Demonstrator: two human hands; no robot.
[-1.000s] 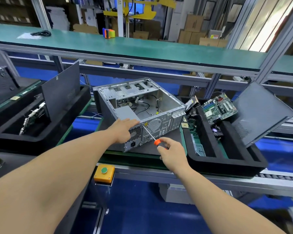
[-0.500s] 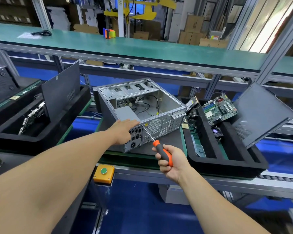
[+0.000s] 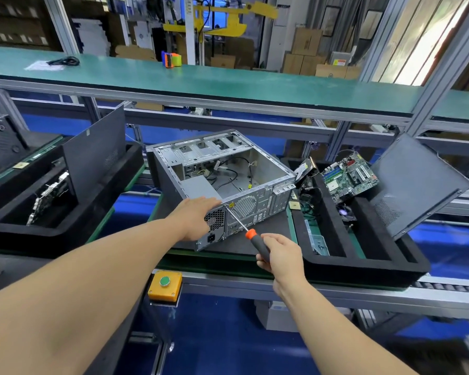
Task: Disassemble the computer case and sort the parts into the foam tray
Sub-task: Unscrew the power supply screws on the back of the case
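Observation:
An open grey computer case (image 3: 257,174) lies on its side on a dark mat, cables and a power supply (image 3: 201,188) inside. My left hand (image 3: 198,217) rests flat on the case's near corner over the power supply. My right hand (image 3: 280,257) grips a screwdriver (image 3: 251,234) with an orange and black handle; its tip touches the rear panel by the yellow label. To the right, a black foam tray (image 3: 368,262) holds a green motherboard (image 3: 348,177), a leaning side panel (image 3: 414,185), a small fan and cables.
A second black foam tray (image 3: 65,226) at the left holds another side panel and a board. A yellow box with a green button (image 3: 165,285) hangs on the near rail. A long green shelf (image 3: 228,82) runs above the back.
My right hand turned on the screwdriver handle, showing more of it half a second ago and less now. The left hand and the case stayed put.

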